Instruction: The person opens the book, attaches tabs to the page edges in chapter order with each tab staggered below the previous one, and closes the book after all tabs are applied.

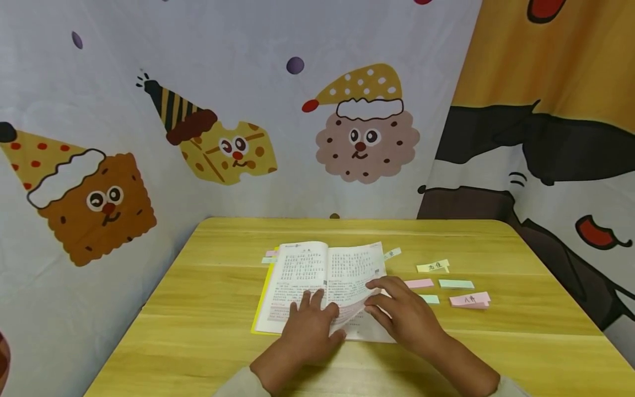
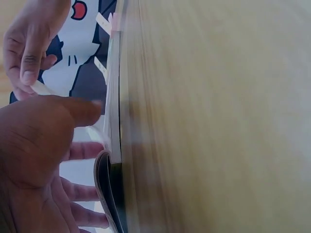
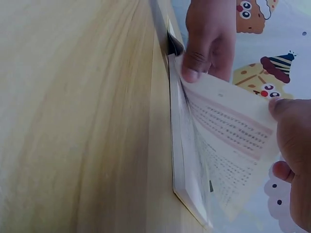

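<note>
An open book with printed pages and a yellow cover edge lies on the table. My left hand rests on its lower middle, fingers spread over the left page near the fold. In the left wrist view, the fingers of that hand reach down onto the bulging pages. With thumb and fingertips, my right hand pinches the outer edge of a right-hand page. That page stands raised and slanted off the stack in the right wrist view, its pink-banded text showing. Sticky tabs poke out past the book's left edge.
Right of the book lie a yellow handwritten tab, a pink handwritten tab, a green strip and a pink strip. Behind the wooden table hangs a cartoon-printed cloth.
</note>
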The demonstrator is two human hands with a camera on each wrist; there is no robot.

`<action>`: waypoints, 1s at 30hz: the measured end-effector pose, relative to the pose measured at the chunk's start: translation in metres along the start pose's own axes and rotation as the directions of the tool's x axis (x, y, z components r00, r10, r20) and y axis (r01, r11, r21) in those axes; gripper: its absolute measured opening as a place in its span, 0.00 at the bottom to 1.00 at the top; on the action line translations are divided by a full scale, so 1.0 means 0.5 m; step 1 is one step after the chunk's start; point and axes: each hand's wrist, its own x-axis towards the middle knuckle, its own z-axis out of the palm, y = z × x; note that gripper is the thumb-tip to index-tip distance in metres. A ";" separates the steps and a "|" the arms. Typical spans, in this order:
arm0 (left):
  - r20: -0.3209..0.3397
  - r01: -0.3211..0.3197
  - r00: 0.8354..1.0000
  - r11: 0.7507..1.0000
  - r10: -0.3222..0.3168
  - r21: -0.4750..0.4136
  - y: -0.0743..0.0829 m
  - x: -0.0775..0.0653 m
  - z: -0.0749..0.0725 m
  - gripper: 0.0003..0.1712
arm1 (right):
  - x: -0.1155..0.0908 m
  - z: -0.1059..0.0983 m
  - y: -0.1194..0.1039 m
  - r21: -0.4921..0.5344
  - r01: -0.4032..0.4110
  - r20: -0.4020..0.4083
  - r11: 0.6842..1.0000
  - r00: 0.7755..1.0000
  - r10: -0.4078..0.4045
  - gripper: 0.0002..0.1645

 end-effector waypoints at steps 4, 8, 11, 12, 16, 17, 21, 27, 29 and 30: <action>-0.017 0.031 0.999 0.999 -0.032 -0.017 0.001 0.004 0.004 0.24 | 0.000 -0.001 -0.002 -0.012 -0.038 -0.050 0.999 0.998 0.038 0.25; -0.069 0.049 0.996 0.998 -0.051 -0.034 -0.003 0.010 0.008 0.27 | -0.009 -0.002 0.000 -0.021 -0.152 -0.052 0.988 0.987 0.151 0.37; -0.126 0.059 0.990 0.997 -0.065 -0.053 -0.007 0.014 0.010 0.33 | -0.019 0.001 0.003 -0.042 -0.250 0.039 0.967 0.967 0.251 0.40; -0.145 0.064 0.987 0.996 -0.073 -0.066 -0.008 0.015 0.010 0.35 | -0.023 0.002 0.004 -0.053 -0.281 0.085 0.958 0.955 0.285 0.39; -0.219 0.098 0.968 0.989 -0.119 -0.107 -0.012 0.017 0.009 0.42 | -0.039 0.012 0.007 -0.081 -0.373 0.265 0.924 0.886 0.381 0.36; -0.236 0.107 0.963 0.987 -0.132 -0.116 -0.012 0.017 0.008 0.44 | -0.043 0.015 0.008 -0.079 -0.380 0.294 0.921 0.874 0.386 0.37; -0.329 0.129 0.931 0.986 -0.158 -0.109 -0.013 0.016 0.006 0.52 | -0.053 0.022 0.010 -0.061 -0.364 0.366 0.929 0.858 0.361 0.37; -0.439 0.144 0.885 0.988 -0.153 -0.054 -0.018 0.014 0.004 0.63 | -0.056 0.027 0.012 -0.076 -0.358 0.437 0.931 0.827 0.354 0.35; -0.446 0.163 0.881 0.986 -0.160 -0.033 -0.019 0.013 0.004 0.63 | -0.057 0.029 0.012 -0.084 -0.356 0.450 0.931 0.820 0.354 0.35; -0.444 0.173 0.881 0.985 -0.165 -0.023 -0.020 0.013 0.003 0.62 | -0.056 0.030 0.012 -0.086 -0.354 0.454 0.931 0.818 0.353 0.35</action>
